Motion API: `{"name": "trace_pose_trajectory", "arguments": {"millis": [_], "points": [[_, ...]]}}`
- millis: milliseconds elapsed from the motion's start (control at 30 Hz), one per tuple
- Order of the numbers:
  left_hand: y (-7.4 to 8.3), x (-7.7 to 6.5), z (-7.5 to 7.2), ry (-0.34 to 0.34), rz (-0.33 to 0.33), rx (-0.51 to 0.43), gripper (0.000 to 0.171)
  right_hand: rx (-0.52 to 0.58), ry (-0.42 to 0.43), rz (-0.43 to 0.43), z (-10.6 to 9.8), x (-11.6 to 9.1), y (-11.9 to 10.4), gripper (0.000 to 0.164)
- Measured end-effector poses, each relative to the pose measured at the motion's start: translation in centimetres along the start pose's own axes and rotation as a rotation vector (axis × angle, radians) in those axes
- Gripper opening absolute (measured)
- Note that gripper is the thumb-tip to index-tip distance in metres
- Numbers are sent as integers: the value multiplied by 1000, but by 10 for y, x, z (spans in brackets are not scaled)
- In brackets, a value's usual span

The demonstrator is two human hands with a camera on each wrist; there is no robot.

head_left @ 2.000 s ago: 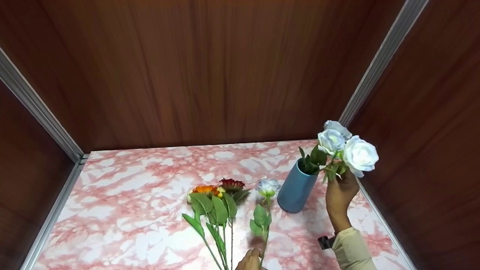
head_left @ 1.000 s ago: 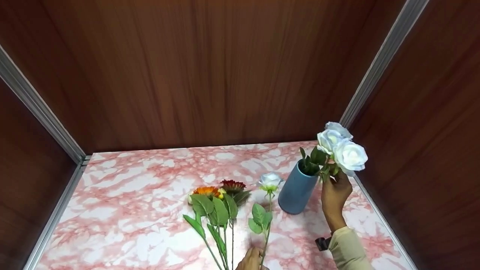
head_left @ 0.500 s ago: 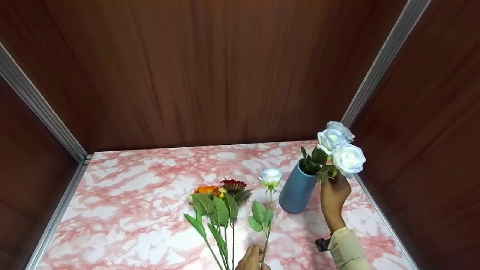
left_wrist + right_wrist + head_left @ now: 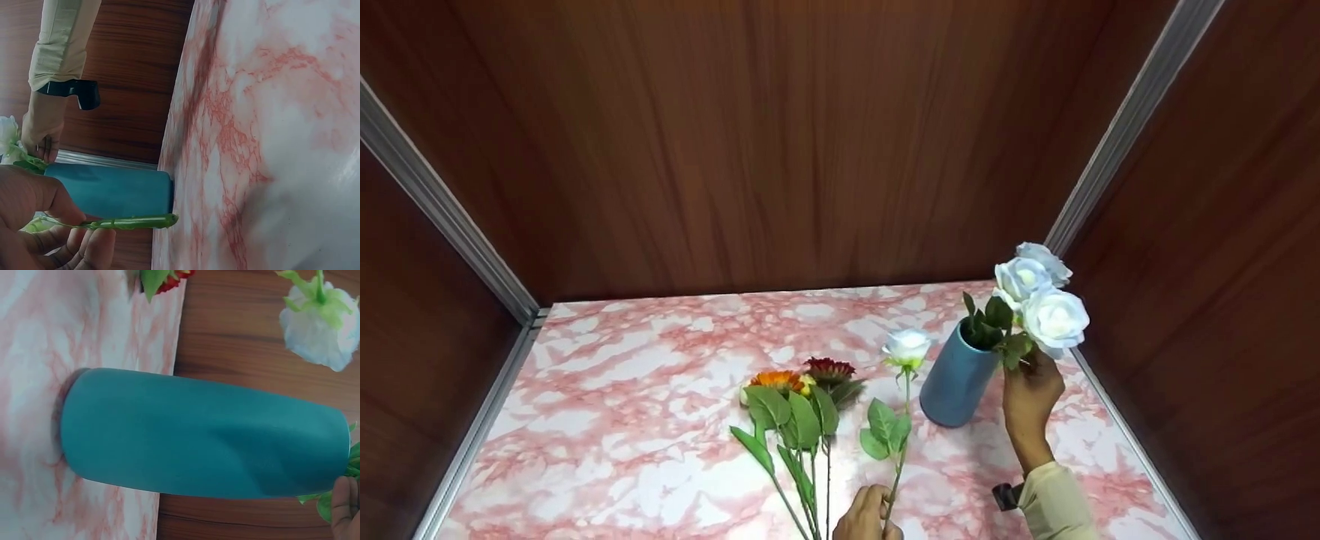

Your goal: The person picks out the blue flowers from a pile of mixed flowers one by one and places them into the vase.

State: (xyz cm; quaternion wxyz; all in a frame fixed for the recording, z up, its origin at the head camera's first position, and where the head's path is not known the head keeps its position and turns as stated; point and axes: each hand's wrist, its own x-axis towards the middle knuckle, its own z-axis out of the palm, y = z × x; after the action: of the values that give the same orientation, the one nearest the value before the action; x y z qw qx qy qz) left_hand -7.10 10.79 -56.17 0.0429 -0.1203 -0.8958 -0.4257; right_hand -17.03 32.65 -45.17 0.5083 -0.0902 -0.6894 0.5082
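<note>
My left hand (image 4: 867, 516) pinches the green stem of a single white rose (image 4: 907, 346) near the front of the table. The left wrist view shows the cut end of that stem (image 4: 140, 222) poking out past the fingers. A tall blue vase (image 4: 958, 381) stands upright at the right, holding white roses (image 4: 1021, 279) whose green leaves fill its mouth. Beside the vase's rim, my right hand (image 4: 1033, 394) holds a white rose (image 4: 1056, 318) just below its bloom. In the right wrist view, only its fingertips (image 4: 341, 503) show, close to the rim.
Left of the held rose lie an orange flower (image 4: 777, 380) and a dark red flower (image 4: 829, 369) with long leafy stems. The table (image 4: 607, 450) has a pink and white marbled top. Brown wood-grain panels (image 4: 780, 150) enclose the back and sides.
My right hand and the rose it holds have moved left, nearer the vase's mouth. The single rose in my left hand has risen slightly and come more upright.
</note>
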Motion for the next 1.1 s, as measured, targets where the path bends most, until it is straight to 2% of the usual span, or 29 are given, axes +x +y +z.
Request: {"name": "trace_pose_trajectory", "arguments": {"millis": [167, 333, 433, 567, 633, 767, 867, 967, 1100], "points": [[1, 0, -1, 17, 6, -15, 26, -5, -35, 15, -3, -7, -1, 14], [2, 0, -2, 32, 24, -41, 27, 0, -83, 108, -2, -21, -6, 9], [3, 0, -2, 55, 44, -49, 28, 167, -162, 192, 0, -34, -9, 9], [2, 1, -1, 103, 96, -51, 30, 368, -327, 333, 4, -52, -10, 18], [2, 1, 0, 122, 120, -43, 31, 369, -421, 393, 6, -59, -12, 23], [2, 2, 0, 139, 149, -25, 32, 298, -610, 484, 12, -64, -18, 32], [3, 3, 0, 156, 172, -6, 33, 263, -716, 540, 14, -64, -22, 35], [3, 3, -1, 171, 186, 21, 34, 262, -770, 578, 14, -64, -24, 35], [4, 3, -1, 180, 180, 39, 33, 268, -785, 612, 13, -63, -25, 31]]}}
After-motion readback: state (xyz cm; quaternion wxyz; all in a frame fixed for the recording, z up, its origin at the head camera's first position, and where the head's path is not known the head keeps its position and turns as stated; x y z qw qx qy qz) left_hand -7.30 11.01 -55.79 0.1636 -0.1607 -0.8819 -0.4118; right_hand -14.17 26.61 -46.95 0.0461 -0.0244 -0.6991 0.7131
